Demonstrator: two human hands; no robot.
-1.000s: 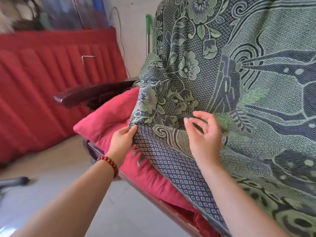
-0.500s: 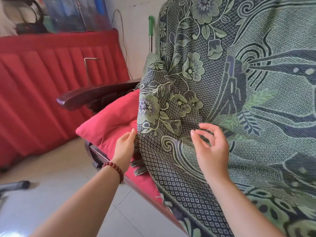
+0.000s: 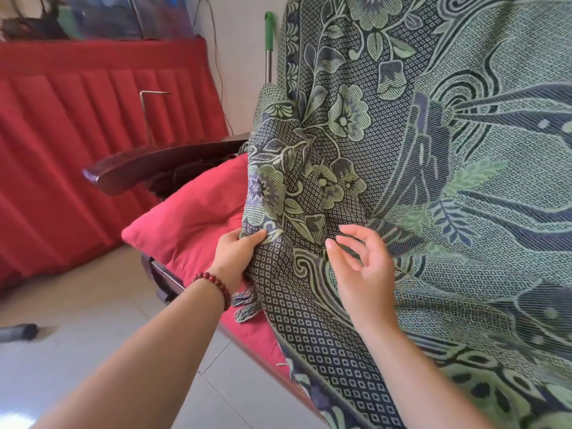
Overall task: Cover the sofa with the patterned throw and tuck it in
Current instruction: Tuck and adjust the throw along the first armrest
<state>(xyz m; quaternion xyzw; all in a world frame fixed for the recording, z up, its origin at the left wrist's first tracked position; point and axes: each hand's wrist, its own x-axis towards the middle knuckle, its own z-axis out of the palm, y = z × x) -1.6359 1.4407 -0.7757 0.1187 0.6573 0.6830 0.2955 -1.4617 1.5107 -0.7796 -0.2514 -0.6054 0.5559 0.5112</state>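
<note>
Now left hand (image 3: 236,255) pinches the throw (image 3: 418,193) edge; right hand (image 3: 362,267) hovers open.

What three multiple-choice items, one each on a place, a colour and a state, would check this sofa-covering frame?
1. Where does the bead bracelet sit?
A. left wrist
B. right wrist
C. on the cushion

2. What colour is the bare cushion?
A. blue
B. red
C. white

3. What is the left hand doing?
A. resting on the armrest
B. hanging free
C. gripping the throw's edge

Answers: 1 A, the beads circle the left wrist. 2 B, the uncovered cushion beside the throw is red. 3 C, its fingers pinch the edge, while the right hand hovers open.
</note>
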